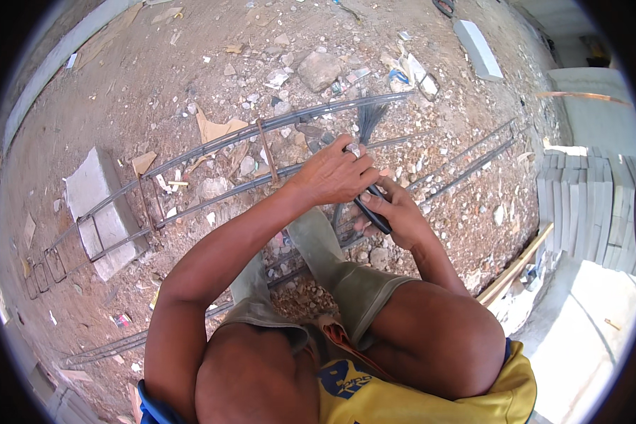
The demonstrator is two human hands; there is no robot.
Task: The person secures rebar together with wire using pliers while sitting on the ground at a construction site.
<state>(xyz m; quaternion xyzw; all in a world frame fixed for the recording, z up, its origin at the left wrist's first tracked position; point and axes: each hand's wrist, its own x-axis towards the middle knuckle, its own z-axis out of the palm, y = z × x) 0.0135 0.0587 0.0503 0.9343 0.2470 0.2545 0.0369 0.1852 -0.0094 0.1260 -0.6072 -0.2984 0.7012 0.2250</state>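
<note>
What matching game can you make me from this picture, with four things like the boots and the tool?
Things:
1. Boots
2. Tool
3. Slabs
4. Wide block

Where or how:
A. Standing close together in a stack at the picture's right
B. Crossed by metal bars, at the picture's left
C. Greyish green, worn by the person
D. Black-handled, held in the right hand

Right pairs: 1-C, 2-D, 3-A, 4-B
</note>
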